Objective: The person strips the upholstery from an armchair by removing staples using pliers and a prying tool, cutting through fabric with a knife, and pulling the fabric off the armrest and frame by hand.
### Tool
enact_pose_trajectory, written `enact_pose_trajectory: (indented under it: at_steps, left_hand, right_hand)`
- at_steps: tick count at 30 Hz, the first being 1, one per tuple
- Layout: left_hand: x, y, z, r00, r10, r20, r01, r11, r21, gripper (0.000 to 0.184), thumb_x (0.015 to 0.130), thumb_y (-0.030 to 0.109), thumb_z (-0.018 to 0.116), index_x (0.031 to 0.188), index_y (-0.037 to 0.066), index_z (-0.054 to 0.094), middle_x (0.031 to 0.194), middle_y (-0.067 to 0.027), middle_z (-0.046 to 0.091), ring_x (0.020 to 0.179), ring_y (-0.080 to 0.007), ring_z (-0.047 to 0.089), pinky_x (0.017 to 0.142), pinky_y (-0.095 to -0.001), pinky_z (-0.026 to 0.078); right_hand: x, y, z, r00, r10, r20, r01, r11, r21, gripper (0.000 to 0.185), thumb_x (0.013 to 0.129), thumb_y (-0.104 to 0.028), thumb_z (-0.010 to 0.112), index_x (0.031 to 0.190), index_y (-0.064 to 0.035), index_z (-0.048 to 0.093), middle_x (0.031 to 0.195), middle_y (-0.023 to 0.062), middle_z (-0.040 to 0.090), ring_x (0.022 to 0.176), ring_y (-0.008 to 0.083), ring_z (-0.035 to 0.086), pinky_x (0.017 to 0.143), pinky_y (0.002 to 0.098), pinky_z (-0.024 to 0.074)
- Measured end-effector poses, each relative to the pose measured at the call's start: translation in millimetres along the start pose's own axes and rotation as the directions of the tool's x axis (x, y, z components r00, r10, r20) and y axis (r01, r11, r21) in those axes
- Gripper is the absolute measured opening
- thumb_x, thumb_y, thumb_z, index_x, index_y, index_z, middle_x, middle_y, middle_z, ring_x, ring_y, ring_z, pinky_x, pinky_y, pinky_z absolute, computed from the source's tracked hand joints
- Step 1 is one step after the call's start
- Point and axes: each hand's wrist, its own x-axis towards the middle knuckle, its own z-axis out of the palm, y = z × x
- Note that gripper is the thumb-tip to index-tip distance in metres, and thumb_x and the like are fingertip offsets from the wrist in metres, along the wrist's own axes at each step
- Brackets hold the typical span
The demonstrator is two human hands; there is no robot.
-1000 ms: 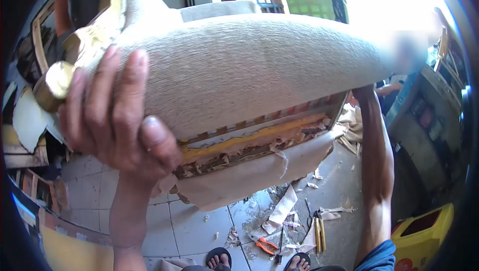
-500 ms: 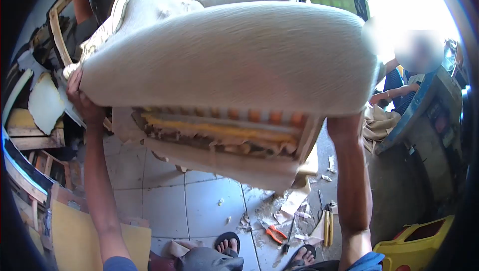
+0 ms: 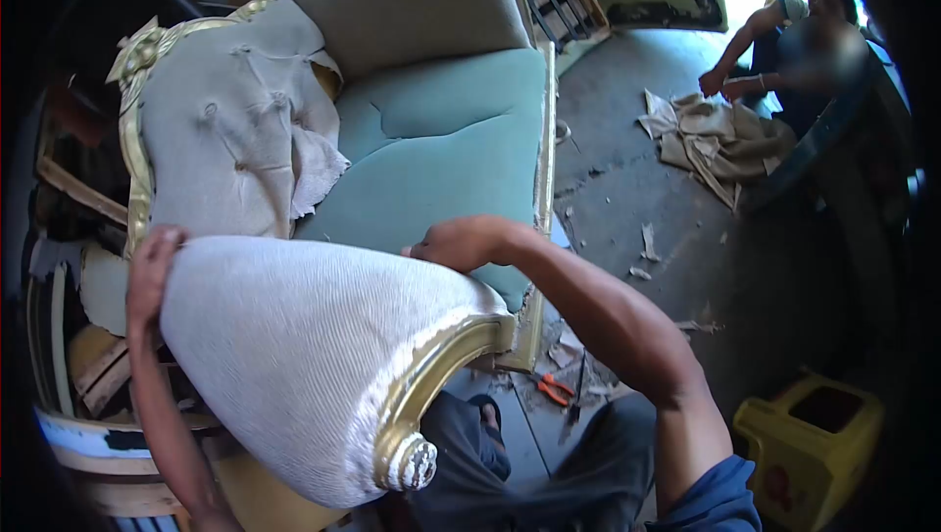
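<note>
A sofa with its teal-green seat fills the middle of the view. Its near armrest has pale ribbed fabric and a gold-painted, scrolled wooden front. My left hand grips the armrest's rear end, fingers over the edge. Across the top, my right hand is curled over the inner side of the armrest, some of its fingers hidden. Behind the seat, the tufted backrest has loose, torn fabric and a carved gold frame.
Orange-handled pliers lie among scraps on the floor near my legs. A yellow plastic container stands at lower right. At upper right another person sits by crumpled beige fabric. Wood pieces crowd the left side.
The sofa has come down and turned, so its seat now shows instead of the armrest's outer side and torn underside. My right hand has moved from the armrest's front underside to its inner side.
</note>
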Motion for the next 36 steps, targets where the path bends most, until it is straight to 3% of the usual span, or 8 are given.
enact_pose_trajectory:
  at_steps: [4, 7, 12, 17, 19, 24, 27, 36]
  left_hand:
    - [55, 86, 57, 0.655, -0.112, 0.747, 0.041, 0.993, 0.113, 0.038, 0.102, 0.031, 0.057, 0.124, 0.003, 0.068, 0.118, -0.0115, 0.069, 0.112, -0.0216, 0.062, 0.102, -0.034, 0.045]
    - [81, 100, 106, 0.357, -0.21, 0.91, -0.029, 0.971, 0.236, 0.049, 0.105, 0.043, 0.045, 0.136, 0.008, 0.062, 0.139, -0.0136, 0.061, 0.129, -0.0273, 0.055, 0.113, -0.0392, 0.037]
    - [93, 60, 211, 0.063, -0.165, 0.984, -0.15, 0.973, 0.173, 0.063, 0.106, 0.051, 0.032, 0.145, 0.006, 0.052, 0.153, -0.0142, 0.048, 0.141, -0.0316, 0.043, 0.12, -0.0396, 0.026]
    - [93, 62, 244, 0.042, -0.144, 0.989, -0.107, 0.983, 0.147, 0.051, 0.101, 0.042, 0.041, 0.133, 0.009, 0.062, 0.138, -0.0155, 0.06, 0.13, -0.0334, 0.054, 0.11, -0.0436, 0.038]
    - [91, 54, 252, 0.153, -0.112, 0.982, -0.125, 0.983, 0.132, 0.045, 0.098, 0.042, 0.049, 0.121, 0.011, 0.07, 0.123, -0.0169, 0.069, 0.117, -0.0365, 0.062, 0.1, -0.0453, 0.047]
    - [76, 17, 292, 0.008, -0.102, 0.995, -0.056, 0.993, 0.103, 0.059, 0.1, 0.047, 0.042, 0.12, -0.002, 0.068, 0.132, -0.0232, 0.063, 0.124, -0.0396, 0.058, 0.105, -0.0449, 0.043]
    - [94, 54, 311, -0.196, -0.318, 0.928, -0.26, 0.929, 0.264, 0.058, 0.099, 0.04, 0.041, 0.122, -0.007, 0.065, 0.135, -0.028, 0.059, 0.129, -0.0383, 0.055, 0.107, -0.0455, 0.042]
    - [94, 63, 328, -0.465, -0.388, 0.795, 0.078, 0.877, 0.474, 0.053, 0.092, 0.028, 0.051, 0.13, -0.007, 0.061, 0.145, -0.0219, 0.054, 0.132, -0.0294, 0.053, 0.111, -0.0436, 0.039]
  right_hand:
    - [31, 2, 4, 0.989, 0.091, 0.113, -0.098, 0.993, 0.062, 0.063, 0.104, -0.05, 0.034, 0.125, -0.0011, 0.067, 0.131, 0.0224, 0.064, 0.124, 0.0373, 0.058, 0.108, 0.0458, 0.0412]
    - [37, -9, 3, 0.981, 0.132, 0.144, -0.139, 0.989, 0.04, 0.057, 0.104, -0.044, 0.035, 0.129, -0.0026, 0.065, 0.136, 0.0194, 0.061, 0.127, 0.0358, 0.056, 0.11, 0.0453, 0.0409]
    - [54, 15, 13, 0.965, 0.121, 0.231, -0.149, 0.983, 0.107, 0.055, 0.103, -0.042, 0.035, 0.136, -0.0058, 0.06, 0.141, 0.0143, 0.059, 0.125, 0.0321, 0.059, 0.108, 0.0454, 0.0438]
    - [60, 2, 1, 0.884, 0.142, 0.445, -0.21, 0.972, 0.108, 0.054, 0.102, -0.039, 0.034, 0.133, -0.0047, 0.062, 0.143, 0.0154, 0.058, 0.129, 0.0318, 0.057, 0.11, 0.042, 0.0432]
    - [76, 17, 25, 0.909, 0.206, 0.362, -0.264, 0.957, 0.118, 0.051, 0.101, -0.033, 0.034, 0.131, -0.0051, 0.065, 0.143, 0.0175, 0.056, 0.132, 0.0322, 0.055, 0.11, 0.0422, 0.0434]
    - [85, 25, 46, 0.872, 0.362, 0.329, -0.455, 0.848, 0.273, 0.047, 0.096, -0.032, 0.045, 0.126, -0.0037, 0.068, 0.137, 0.0187, 0.061, 0.132, 0.0332, 0.054, 0.111, 0.0412, 0.0426]
    - [80, 19, 34, 0.822, 0.462, 0.333, -0.566, 0.73, 0.383, 0.037, 0.09, -0.023, 0.059, 0.119, -0.0043, 0.072, 0.132, 0.0196, 0.063, 0.127, 0.0328, 0.059, 0.107, 0.0397, 0.0476]
    - [71, 5, 51, 0.757, 0.647, 0.084, -0.612, 0.659, 0.437, 0.024, 0.082, -0.008, 0.064, 0.101, -0.0019, 0.077, 0.11, 0.0201, 0.073, 0.107, 0.0328, 0.07, 0.091, 0.0411, 0.0568]
